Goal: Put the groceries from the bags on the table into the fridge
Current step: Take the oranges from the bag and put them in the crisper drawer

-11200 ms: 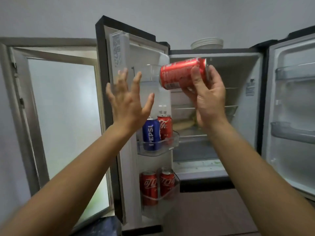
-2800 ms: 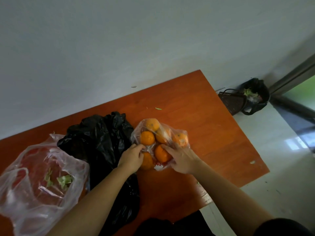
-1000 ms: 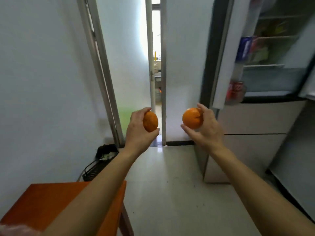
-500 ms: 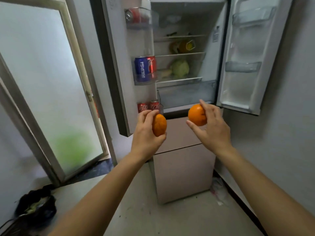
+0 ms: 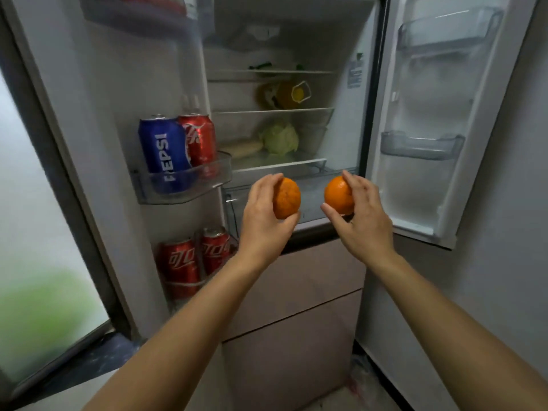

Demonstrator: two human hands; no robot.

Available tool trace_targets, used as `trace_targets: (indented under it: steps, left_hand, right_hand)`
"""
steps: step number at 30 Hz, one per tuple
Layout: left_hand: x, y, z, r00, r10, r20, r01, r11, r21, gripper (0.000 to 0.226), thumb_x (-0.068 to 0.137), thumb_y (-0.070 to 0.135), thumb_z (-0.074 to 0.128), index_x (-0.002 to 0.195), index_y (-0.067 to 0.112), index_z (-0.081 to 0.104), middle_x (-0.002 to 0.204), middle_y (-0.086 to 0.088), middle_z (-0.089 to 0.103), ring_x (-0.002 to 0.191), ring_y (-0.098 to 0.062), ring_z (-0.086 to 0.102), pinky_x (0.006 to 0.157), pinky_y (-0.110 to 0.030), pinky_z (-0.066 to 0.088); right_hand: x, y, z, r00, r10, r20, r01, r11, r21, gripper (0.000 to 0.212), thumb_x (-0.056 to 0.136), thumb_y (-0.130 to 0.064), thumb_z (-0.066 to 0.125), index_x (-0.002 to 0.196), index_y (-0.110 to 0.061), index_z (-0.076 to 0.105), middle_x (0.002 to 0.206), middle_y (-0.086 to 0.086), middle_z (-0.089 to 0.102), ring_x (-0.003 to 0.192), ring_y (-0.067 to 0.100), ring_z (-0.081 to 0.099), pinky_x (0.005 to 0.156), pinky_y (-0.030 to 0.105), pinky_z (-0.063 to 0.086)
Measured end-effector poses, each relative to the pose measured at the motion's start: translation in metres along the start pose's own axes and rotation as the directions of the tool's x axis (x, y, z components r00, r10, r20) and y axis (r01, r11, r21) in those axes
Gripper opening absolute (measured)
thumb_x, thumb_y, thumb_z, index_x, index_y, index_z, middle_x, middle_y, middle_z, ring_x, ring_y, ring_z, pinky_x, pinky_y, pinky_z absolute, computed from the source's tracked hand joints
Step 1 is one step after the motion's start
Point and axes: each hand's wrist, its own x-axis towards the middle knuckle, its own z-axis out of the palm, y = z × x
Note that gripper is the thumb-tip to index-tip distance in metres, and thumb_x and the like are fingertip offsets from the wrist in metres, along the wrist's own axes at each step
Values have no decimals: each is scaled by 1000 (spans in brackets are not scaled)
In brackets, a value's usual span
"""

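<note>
A frosted glass door stands at far left, beside the open left door of the fridge. In that door's middle bin a blue Pepsi can stands upright, touching a red cola can on its right. Two more red cans stand side by side in the rack below.

A person's left hand is raised in front of the fridge's clear bottom drawer. Its grip is clamped on an orange, thumb beneath and fingers over the top. Near it but not touching, a second orange sits in the clamped grip of the right hand, at the same height before the same drawer.

Behind the fruit, on the shelf above the drawer, lie a long pale vegetable and a pale green cabbage. A yellow container rests one shelf higher. At right, the other door hangs open, lined with clear bins.
</note>
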Motion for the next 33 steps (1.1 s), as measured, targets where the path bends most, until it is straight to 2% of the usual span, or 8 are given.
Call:
trace_targets:
  steps: [4, 8, 11, 13, 19, 24, 28, 33]
  left_hand:
    - [54, -21, 38, 999, -27, -28, 27, 1000, -14, 72, 76, 17, 83, 139, 19, 49, 138, -4, 46, 122, -13, 47, 98, -8, 33]
    - [103, -45, 73, 994, -109, -26, 109, 994, -8, 73, 77, 20, 83, 141, 25, 47, 136, -3, 42, 113, -8, 43, 84, 6, 27]
    - [139, -70, 97, 982, -190, 16, 189, 980, 65, 75, 75, 31, 85, 141, 28, 48, 133, -3, 46, 111, -10, 45, 92, -14, 34]
    - [163, -88, 112, 968, -249, 21, 245, 962, 117, 76, 72, 36, 86, 139, 27, 50, 131, -5, 50, 115, -17, 51, 96, -24, 39]
    - [222, -130, 150, 902, -430, -26, 420, 865, 274, 77, 67, 48, 86, 133, 25, 55, 126, -3, 63, 114, -22, 60, 99, -40, 50]
    - [253, -156, 169, 781, -616, 106, 489, 707, 511, 72, 68, 39, 86, 131, 23, 56, 123, -1, 63, 111, -21, 59, 92, -34, 50]
    - [268, -187, 180, 679, -708, 194, 449, 610, 653, 66, 66, 32, 87, 124, 20, 58, 114, -2, 64, 100, -19, 59, 81, -30, 51]
    - [287, -229, 195, 596, -748, 292, 311, 551, 774, 70, 67, 37, 88, 127, 18, 55, 122, -4, 60, 110, -22, 57, 91, -34, 52]
  right_hand:
    - [57, 33, 21, 1000, 22, -12, -22, 1000, -8, 74, 91, -54, 64, 153, -37, 26, 152, 1, 31, 124, 26, 51, 89, 44, 53]
    - [109, 65, 48, 1000, 23, -20, -22, 1000, 15, 74, 91, -55, 64, 153, -34, 28, 151, 2, 32, 124, 25, 51, 87, 35, 46]
    - [154, 87, 74, 999, 24, 30, -26, 998, 53, 75, 91, -58, 62, 153, -35, 27, 150, 0, 34, 124, 24, 51, 88, 35, 44]
    - [185, 102, 93, 998, 23, 65, -29, 995, 96, 78, 89, -62, 61, 154, -37, 24, 150, 0, 37, 125, 25, 52, 96, 44, 47]
    - [277, 138, 147, 959, 23, 282, -81, 977, 197, 85, 81, -62, 71, 149, -26, 35, 148, 5, 46, 127, 30, 53, 102, 43, 46]
    - [333, 149, 194, 784, 24, 620, -115, 987, 108, 81, 73, -55, 81, 137, -15, 52, 132, 8, 60, 116, 28, 58, 91, 36, 50]
    - [352, 148, 229, 625, 22, 780, -14, 1000, -17, 65, 68, -51, 84, 116, -12, 64, 105, 10, 70, 80, 24, 67, 68, 31, 56]
    - [366, 147, 277, 420, 28, 907, 16, 999, -39, 71, 69, -37, 89, 127, -8, 59, 121, 10, 63, 99, 27, 69, 82, 42, 63]
